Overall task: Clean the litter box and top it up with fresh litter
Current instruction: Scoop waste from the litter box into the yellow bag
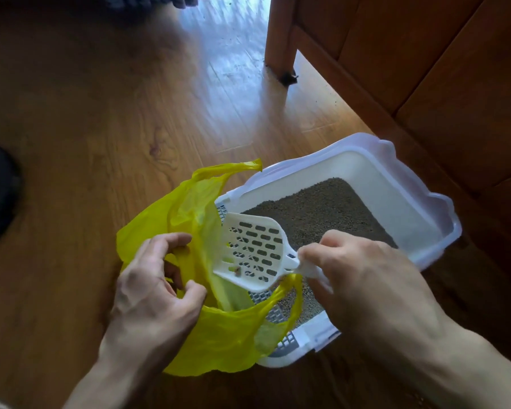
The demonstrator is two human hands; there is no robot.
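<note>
A person's right hand grips the handle of a white slotted scoop, fingers curled around it through what looks like a scrap of white tissue, and holds the scoop tilted over the mouth of a yellow bag. The left hand holds the bag's near edge, thumb and fingers curled around the plastic and pulling the opening wide. A small brown clump sits on the scoop's lower edge, just above the bag.

The bag rests on the wood floor, against the near-left corner of the white box, with one handle loop draped over the box's rim. The box sits on the floor beside a wooden cabinet at right, its rim a translucent white frame. Grey-brown litter covers the bottom of the box in an even layer. A grated step shows at the box's near end, partly hidden behind the bag. Sunlight glares off the floor at top centre, next to the cabinet's leg, where a few dark specks lie scattered
</note>
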